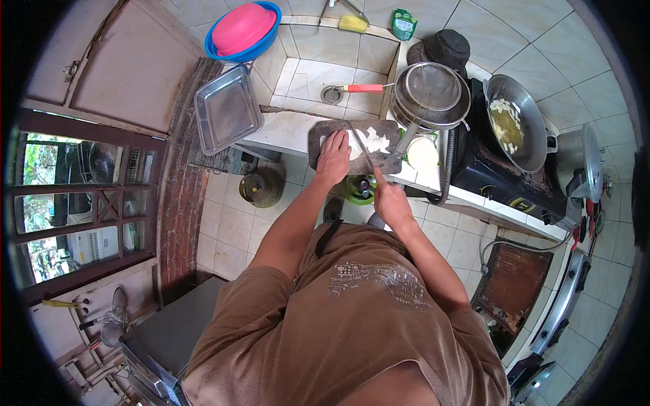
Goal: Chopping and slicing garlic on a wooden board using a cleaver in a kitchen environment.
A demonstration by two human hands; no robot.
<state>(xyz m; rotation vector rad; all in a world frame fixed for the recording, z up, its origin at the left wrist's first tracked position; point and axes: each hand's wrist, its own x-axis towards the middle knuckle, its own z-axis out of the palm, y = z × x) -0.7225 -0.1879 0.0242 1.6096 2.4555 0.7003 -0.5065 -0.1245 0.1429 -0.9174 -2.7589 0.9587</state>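
Note:
My left hand presses flat on white food on a dark wooden cutting board. With my right hand I grip a kitchen knife, its blade lying across the board beside the white food. Small white cut pieces lie to the right of the blade. A round, pale, cream-coloured thing rests just right of the board on green packaging. What the white food is, I cannot tell. Farther right, a wok on the gas stove holds oil and similar pale pieces.
Behind the board is a tiled sink with a red-handled tool across it. Strainers rest on a pan at the right. A rectangular metal tray stands at the left. The gas stove and a lidded pot are at far right.

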